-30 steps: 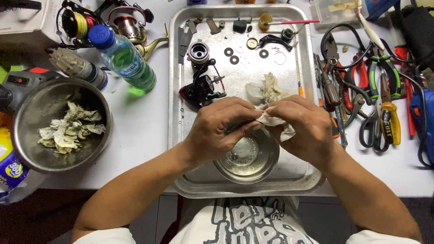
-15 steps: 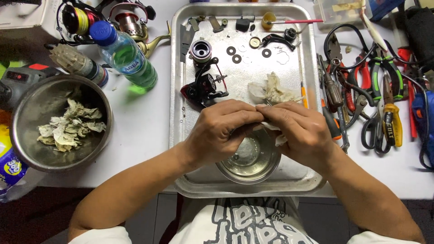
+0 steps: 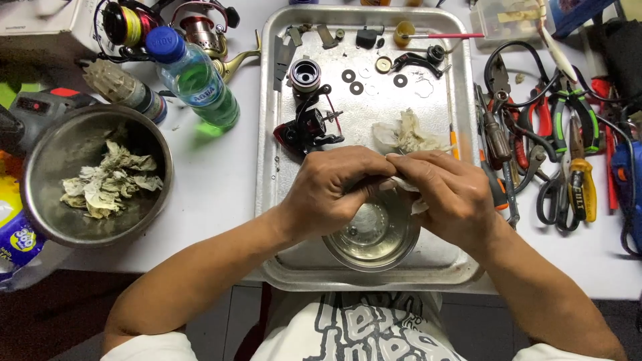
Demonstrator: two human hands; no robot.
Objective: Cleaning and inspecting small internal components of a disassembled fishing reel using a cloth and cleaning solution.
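Both hands closed together: left hand [image 3: 338, 190] and right hand [image 3: 449, 195] meet fingertip to fingertip, pinching a crumpled white tissue [image 3: 404, 185] around something small that the fingers hide; what it is cannot be told. Position: over the small steel bowl [image 3: 374, 234] of clear liquid at the near edge of the metal tray [image 3: 271, 167]. Tray centre: black reel body [image 3: 306, 128] stripped of its spool; used tissue wad [image 3: 409, 134] beside it. Tray far edge: spool [image 3: 305, 73], washers [image 3: 356, 81], small black parts, laid out singly. Worktop left edge: large steel bowl [image 3: 40, 167] holding soiled tissues; green-tinted water bottle [image 3: 194, 77]. Worktop right edge: pliers and cutters [image 3: 568, 147]. Progress, by judgement: reel already taken apart, several wipes spent; wiping in hand, reassembly outstanding.
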